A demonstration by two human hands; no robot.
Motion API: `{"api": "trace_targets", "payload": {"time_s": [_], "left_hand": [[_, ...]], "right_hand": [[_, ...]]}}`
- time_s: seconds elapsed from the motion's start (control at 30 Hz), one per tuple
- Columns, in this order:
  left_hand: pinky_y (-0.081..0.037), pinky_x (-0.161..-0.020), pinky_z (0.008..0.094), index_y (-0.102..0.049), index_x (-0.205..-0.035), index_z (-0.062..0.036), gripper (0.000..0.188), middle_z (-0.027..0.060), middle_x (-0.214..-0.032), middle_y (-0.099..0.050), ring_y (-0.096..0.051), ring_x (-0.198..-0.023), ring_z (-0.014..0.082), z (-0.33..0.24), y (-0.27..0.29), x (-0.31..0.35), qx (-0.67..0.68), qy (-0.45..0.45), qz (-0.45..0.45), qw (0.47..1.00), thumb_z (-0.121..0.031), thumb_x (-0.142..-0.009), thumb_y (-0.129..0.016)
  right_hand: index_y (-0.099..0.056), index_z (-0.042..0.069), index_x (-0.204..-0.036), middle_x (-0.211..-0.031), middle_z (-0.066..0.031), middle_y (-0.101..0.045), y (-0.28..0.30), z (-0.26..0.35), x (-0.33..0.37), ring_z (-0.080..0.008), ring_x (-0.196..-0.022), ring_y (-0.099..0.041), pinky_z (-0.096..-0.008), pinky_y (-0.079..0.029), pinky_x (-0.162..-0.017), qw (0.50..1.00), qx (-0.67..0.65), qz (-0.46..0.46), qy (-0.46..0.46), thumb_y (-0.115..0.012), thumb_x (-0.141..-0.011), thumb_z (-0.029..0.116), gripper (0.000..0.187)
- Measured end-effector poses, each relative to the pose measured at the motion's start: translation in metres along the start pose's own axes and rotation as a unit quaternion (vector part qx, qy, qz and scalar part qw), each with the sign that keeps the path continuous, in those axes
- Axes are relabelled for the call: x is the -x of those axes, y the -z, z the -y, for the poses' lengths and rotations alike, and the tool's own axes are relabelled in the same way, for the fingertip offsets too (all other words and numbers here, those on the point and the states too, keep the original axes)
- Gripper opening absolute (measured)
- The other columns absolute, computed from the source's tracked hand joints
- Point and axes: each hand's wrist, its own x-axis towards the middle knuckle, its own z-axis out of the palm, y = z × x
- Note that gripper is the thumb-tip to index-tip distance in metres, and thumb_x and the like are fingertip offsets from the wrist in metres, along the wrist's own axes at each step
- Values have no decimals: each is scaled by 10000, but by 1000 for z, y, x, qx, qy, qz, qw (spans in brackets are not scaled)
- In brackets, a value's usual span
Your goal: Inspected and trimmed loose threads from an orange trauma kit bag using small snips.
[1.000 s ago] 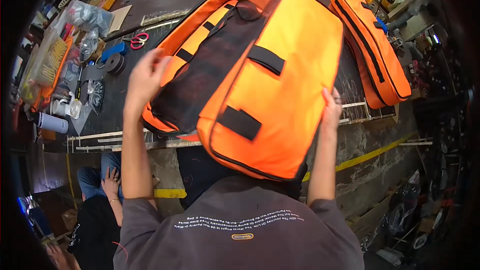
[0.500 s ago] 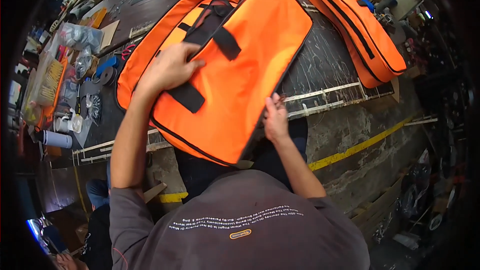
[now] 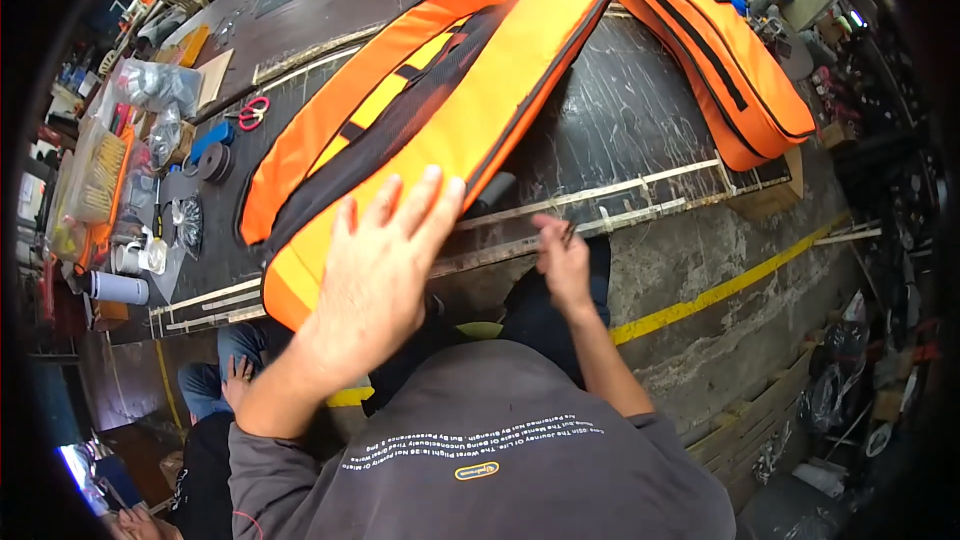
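Observation:
An open orange bag [image 3: 500,90] with black edging lies slantwise on the dark workbench. Its flap stands raised, and black mesh [image 3: 425,105] and yellow-orange lining show inside. My left hand [image 3: 375,285] rests on the bag's near orange band, fingers spread and stretched out. To the right, apart from the bag and just off the bench edge, my right hand [image 3: 566,265] is closed. A small dark thing pokes out between its thumb and fingers, too small to name.
A second orange bag [image 3: 715,60], zipped, lies at the right. Red-handled scissors [image 3: 254,113], dark tape rolls [image 3: 214,162], plastic bags [image 3: 160,87] and a white cylinder [image 3: 118,288] crowd the left. Another person's hand [image 3: 238,380] rests on their knee at the lower left.
The bag's broad panel has tipped away, so its narrow side and mesh face up. My left hand has moved nearer and flattened out. The right hand has come off the bag's edge.

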Motion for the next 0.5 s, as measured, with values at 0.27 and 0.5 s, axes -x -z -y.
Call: {"api": "trace_targets", "payload": {"time_s": [0.27, 0.5], "left_hand": [[-405, -1139, 726, -459, -1629, -29, 738, 164, -1661, -488, -513, -1473, 395, -26, -7, -2, -35, -39, 40, 998, -83, -922, -665], [-278, -1228, 772, -565, -1575, -141, 556, 43, -1605, -593, -621, -1382, 224, 20, -7, -12, -144, -110, -13, 983, -135, -1019, -579]], "right_hand": [[-757, 0, -900, -630, 76, -426, 17, 160, -68, -38, -527, -378, -245, -284, -494, 977, 102, -6, 185, -627, -1096, 531, 581], [-618, 107, -660, -588, 39, -511, -38, 226, -188, -95, -460, -422, -317, -285, -458, 947, 218, -5, 235, -743, -1003, 468, 513]]}}
